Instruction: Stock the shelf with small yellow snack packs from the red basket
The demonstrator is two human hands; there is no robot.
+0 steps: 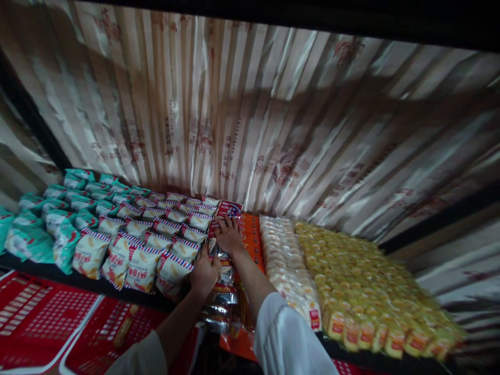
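Note:
A row of dark red and silver snack packets (224, 297) runs front to back on the shelf. My right hand (228, 237) lies over its far part, fingers spread on the packets just below a red packet with a picture (230, 209). Nearer to me, my left hand (204, 273) rests at the row's left side, fingers stretched out and touching the packets; its fingertips are partly hidden. White bags with red-and-blue striped edges (141, 266) stand close to the left hand. Orange packets (251, 234) lie along the right side of the row.
Teal bags (62, 224) fill the shelf's left end. Clear-wrapped white packets (287, 260) and many yellow packets (363, 286) are at right. Red baskets (39, 317) stand below the front edge, one holding a brown item (125, 328). Pleated printed sheeting (250, 114) hangs behind.

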